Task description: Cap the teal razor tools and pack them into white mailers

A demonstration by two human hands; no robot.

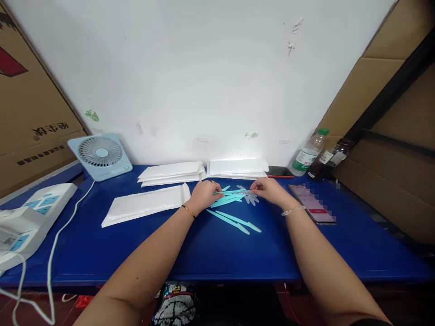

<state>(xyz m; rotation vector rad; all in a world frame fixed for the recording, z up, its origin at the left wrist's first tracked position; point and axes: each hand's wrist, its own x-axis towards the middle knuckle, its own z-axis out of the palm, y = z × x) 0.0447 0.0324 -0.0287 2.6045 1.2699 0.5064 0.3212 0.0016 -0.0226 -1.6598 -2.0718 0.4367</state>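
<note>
My left hand [206,194] is closed, its thumb and fingers pinching the handle end of a slim turquoise stick that looks like an eyebrow razor [231,192]. Below it lies a loose pile of the same turquoise razors [226,199]. My right hand [267,190] is also pinched closed, its fingertips at the far end of that razor; what they grip is too small to make out. Beside those fingertips are several clear plastic pieces [250,198], perhaps caps. Two more razors [234,222] with wider, paler ends lie apart, nearer to me.
White padded envelopes lie flat at left [146,204], in a stack behind [171,172] and by the wall [238,167]. A fan [102,154] and a power strip [44,217] stand left. Phones [280,171] [312,203] and bottles [310,151] [329,159] are right on the blue table [238,258].
</note>
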